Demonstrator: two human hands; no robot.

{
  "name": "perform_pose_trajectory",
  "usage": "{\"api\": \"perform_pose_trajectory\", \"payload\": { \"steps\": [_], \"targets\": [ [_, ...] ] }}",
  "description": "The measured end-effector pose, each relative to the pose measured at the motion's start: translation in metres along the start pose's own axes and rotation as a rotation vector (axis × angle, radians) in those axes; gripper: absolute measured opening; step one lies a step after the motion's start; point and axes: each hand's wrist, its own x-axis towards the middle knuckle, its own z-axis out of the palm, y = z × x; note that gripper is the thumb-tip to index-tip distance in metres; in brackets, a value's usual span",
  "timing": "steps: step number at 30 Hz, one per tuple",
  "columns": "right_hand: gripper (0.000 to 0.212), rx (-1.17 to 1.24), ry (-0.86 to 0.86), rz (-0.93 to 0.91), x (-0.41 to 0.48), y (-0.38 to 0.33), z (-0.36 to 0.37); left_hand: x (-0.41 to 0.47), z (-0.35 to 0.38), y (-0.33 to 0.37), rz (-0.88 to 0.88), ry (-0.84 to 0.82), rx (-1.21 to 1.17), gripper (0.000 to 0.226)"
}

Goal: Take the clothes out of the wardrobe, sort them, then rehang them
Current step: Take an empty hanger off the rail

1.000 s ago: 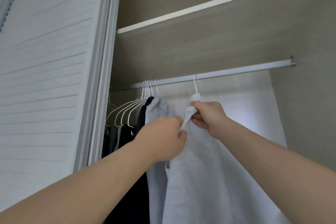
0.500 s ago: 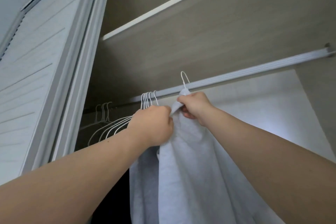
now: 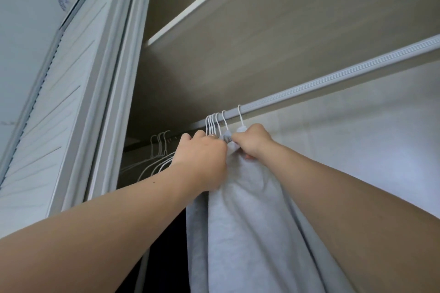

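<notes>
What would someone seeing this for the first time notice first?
Two hands meet at centre: the left hand and right hand both grip the top of a pale grey garment, whose white hook sits on the wardrobe rail. Just left of it, a bunch of white hangers crowds the same rail.

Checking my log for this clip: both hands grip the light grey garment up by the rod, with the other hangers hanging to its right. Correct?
Not quite: in the head view the other hangers hang left of the light grey garment, not right. The left hand and right hand do grip it by the rod.
</notes>
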Motion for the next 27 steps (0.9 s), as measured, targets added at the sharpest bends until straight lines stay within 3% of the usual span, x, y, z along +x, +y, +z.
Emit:
{"api": "perform_pose_trajectory", "payload": {
  "steps": [6, 14, 17, 21, 27],
  "targets": [
    [0.021, -0.09, -0.036, -0.056, 0.007, 0.001, 0.018, 0.003, 0.009, -0.006, 0.001, -0.044, 0.125, 0.032],
    [0.014, -0.18, -0.031, -0.078, 0.003, 0.0, 0.024, -0.007, 0.014, -0.012, -0.033, -0.092, 0.122, 0.035],
    [0.019, -0.218, -0.062, -0.11, -0.008, -0.001, 0.018, -0.014, 0.007, -0.015, -0.057, -0.096, 0.093, 0.033],
    [0.041, -0.297, -0.139, -0.2, -0.036, 0.0, 0.006, -0.031, -0.009, -0.026, -0.079, -0.118, 0.062, 0.043],
    [0.062, -0.345, -0.183, -0.361, -0.11, -0.006, -0.016, -0.084, -0.04, -0.036, -0.047, 0.015, 0.084, 0.045]
  ]
}}
